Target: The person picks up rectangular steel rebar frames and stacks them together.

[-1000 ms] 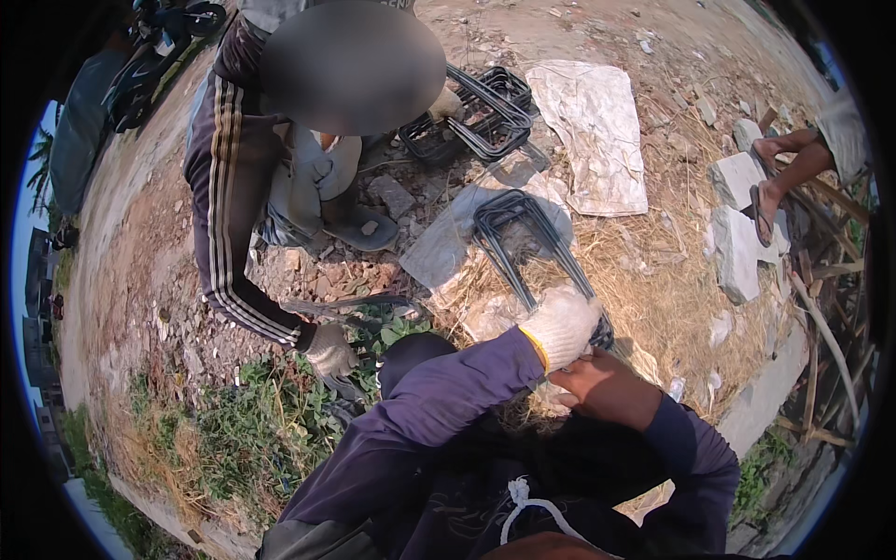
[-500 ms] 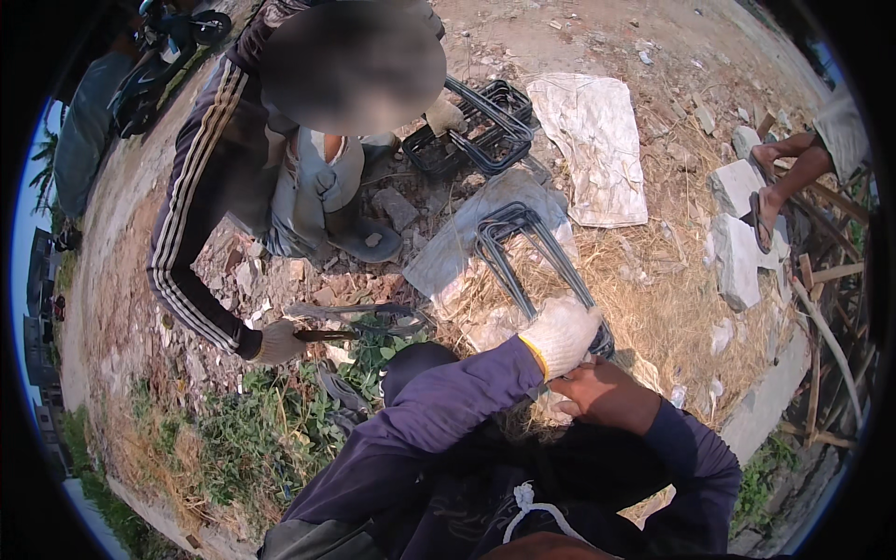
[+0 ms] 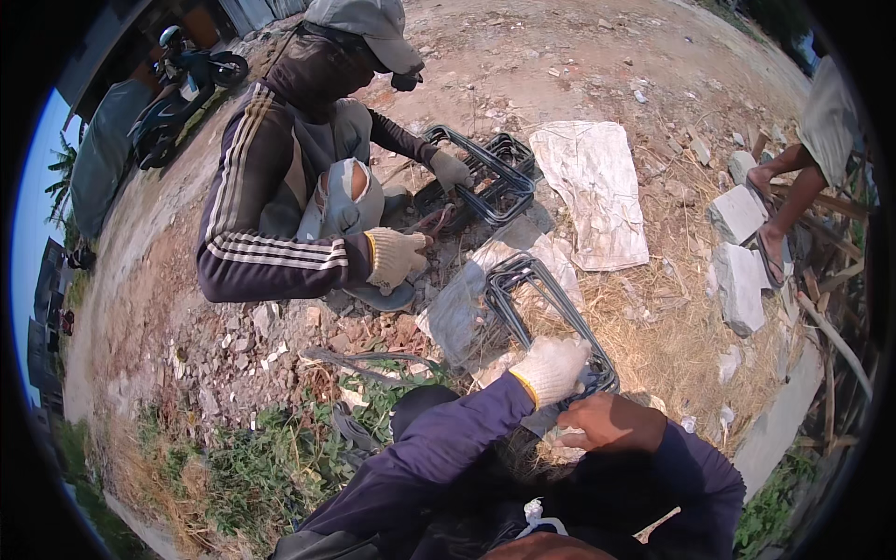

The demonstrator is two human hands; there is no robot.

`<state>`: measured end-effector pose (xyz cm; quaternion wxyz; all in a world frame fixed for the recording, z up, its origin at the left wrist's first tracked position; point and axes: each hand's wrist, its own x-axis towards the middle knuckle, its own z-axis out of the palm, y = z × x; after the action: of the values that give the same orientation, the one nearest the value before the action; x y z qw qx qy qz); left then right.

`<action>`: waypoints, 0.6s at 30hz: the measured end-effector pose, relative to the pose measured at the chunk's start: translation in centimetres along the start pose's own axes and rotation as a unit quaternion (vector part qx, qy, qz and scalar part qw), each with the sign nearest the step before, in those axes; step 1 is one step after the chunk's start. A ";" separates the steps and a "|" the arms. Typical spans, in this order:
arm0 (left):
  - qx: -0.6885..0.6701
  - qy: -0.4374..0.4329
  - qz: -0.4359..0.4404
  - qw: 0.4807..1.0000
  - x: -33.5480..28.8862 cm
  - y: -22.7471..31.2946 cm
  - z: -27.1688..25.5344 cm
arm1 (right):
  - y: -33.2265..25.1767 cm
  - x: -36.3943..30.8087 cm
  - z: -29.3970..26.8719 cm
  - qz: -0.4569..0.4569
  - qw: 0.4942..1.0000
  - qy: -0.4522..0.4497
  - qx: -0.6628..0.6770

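Note:
A stack of dark, rectangular bent-steel stirrups [image 3: 523, 280] lies on straw and a pale sack in front of me. My left hand [image 3: 553, 370], in a white knitted glove, is closed over the near end of the stack. Close beside it, my bare right hand [image 3: 611, 422] is curled at the near corner. Its fingers are bent together, and whatever they hold is hidden.
Ahead on the left, a co-worker [image 3: 289, 196] squats over another stirrup stack [image 3: 485, 177], wearing gloves. A flattened white sack [image 3: 593, 196] lies beyond. Concrete chunks [image 3: 742, 289], a person's sandalled feet [image 3: 770, 247] and wooden poles [image 3: 835, 345] are at right. Weeds [image 3: 252, 457] grow nearer.
The scene sits lower in view. The co-worker's near gloved hand has moved from the ground by the weeds to beside their stirrup stack. My hands stay at the near end of my stack.

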<state>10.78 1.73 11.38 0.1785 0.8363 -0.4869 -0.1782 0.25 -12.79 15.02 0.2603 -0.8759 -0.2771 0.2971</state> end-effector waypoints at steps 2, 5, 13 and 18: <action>0.010 0.018 0.004 1.000 -0.1 -0.1 0.2 | -1.3 -0.8 -2.4 0.004 0.996 0.028 0.080; 0.028 0.029 0.002 0.999 -0.4 -0.6 1.5 | -3.7 -2.3 -6.5 -0.049 0.967 0.137 0.210; 0.030 -0.018 0.017 0.999 0.8 1.0 1.3 | -12.9 -11.3 -10.0 -0.123 0.764 0.296 0.560; 0.028 -0.012 0.023 0.999 0.5 1.2 1.1 | -14.0 -12.2 -9.4 -0.191 0.766 0.281 0.546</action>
<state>9.59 0.60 10.94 0.1536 0.8273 -0.5128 -0.1705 -6.28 -13.40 34.79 0.8123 -0.5591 -0.1441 0.0830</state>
